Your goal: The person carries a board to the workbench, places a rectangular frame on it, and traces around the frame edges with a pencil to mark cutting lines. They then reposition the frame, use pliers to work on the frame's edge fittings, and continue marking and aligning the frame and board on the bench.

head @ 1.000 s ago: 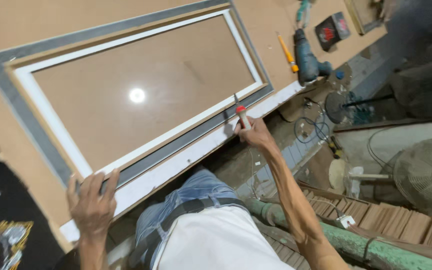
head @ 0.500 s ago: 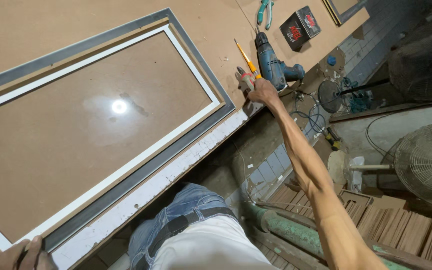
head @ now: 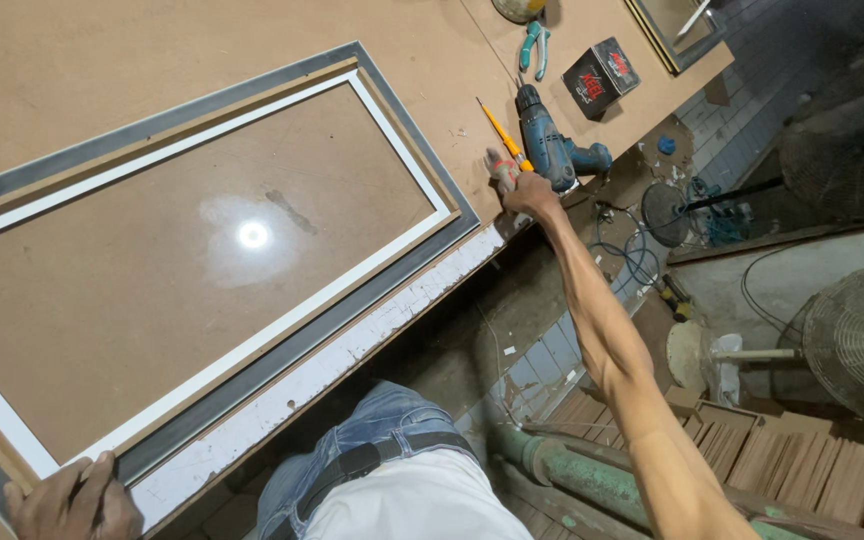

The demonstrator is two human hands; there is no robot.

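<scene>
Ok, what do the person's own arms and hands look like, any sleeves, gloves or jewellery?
Both hands are bare, no gloves. The right hand shows no ring or watch, and its long, lean arm is uncovered, with no sleeve visible. Only the fingers and knuckles of the left hand show at the frame's bottom edge.

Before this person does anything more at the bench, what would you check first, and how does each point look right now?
1. Right hand at the bench edge beside the blue drill: ok; what it grips, cannot tell.
2. Left hand steadying the near corner of the frame: ok, fingers rest on it.
3. Frame lying flat on the brown board: ok.
4. Yellow pencil within reach: ok, just beside the drill.
5. Pliers and dark box apart from the frame: ok.
6. Drill secure on the bench: cannot tell; it lies near the edge.
</scene>
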